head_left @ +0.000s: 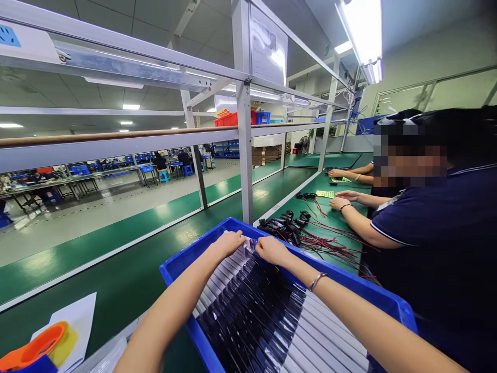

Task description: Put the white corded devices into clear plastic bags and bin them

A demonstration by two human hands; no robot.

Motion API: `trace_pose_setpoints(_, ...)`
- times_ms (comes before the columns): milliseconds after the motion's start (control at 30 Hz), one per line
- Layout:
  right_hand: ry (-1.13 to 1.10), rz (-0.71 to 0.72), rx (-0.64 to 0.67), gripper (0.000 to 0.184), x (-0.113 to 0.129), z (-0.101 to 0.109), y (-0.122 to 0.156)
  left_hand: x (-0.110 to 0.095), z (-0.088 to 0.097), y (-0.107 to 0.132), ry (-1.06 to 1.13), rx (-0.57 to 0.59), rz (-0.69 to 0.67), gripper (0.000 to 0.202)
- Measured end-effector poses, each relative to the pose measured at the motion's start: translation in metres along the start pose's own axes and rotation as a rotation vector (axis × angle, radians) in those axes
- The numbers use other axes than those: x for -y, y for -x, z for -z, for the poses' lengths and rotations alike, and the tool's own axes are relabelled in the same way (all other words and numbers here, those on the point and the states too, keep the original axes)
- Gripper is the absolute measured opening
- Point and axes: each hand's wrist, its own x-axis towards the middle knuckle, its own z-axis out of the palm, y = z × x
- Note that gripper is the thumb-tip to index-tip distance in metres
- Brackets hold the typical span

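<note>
A blue bin (388, 300) sits in front of me on the green bench, tilted in my view. Inside lies a tight row of thin plastic-wrapped packets (256, 305), dark in the middle and whitish at the ends. At the bin's far end, my left hand (230, 243) is closed, its fingertips pinching the upper edge of a plastic-wrapped packet. My right hand (272, 250) is close beside it, fingers curled in on the same shiny packet. The fingers partly hide the part between them.
Black parts with red and black wires (289, 225) are heaped beyond the bin. Co-workers' hands (344, 199) work along the right side. A metal frame post (244, 155) stands behind the bin. An orange tape roll (34, 347) and white paper (83, 321) lie at lower left.
</note>
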Motion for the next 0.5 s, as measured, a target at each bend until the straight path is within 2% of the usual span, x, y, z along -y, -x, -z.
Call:
trace_pose_setpoints(100,-0.002,0.035,-0.068,0.025,0.000,0.013,-0.001,0.010,0.004,0.016,-0.005,-0.002,-0.031,0.030)
trace_pose_setpoints(267,-0.049,0.110,-0.031,0.022,-0.002,0.022,-0.004,0.019,0.001,0.034,0.003,0.009,-0.034,0.029)
trace_pose_setpoints(500,-0.013,0.098,0.021,0.023,-0.005,0.006,0.002,0.002,-0.012,0.011,0.025,0.034,-0.009,0.032)
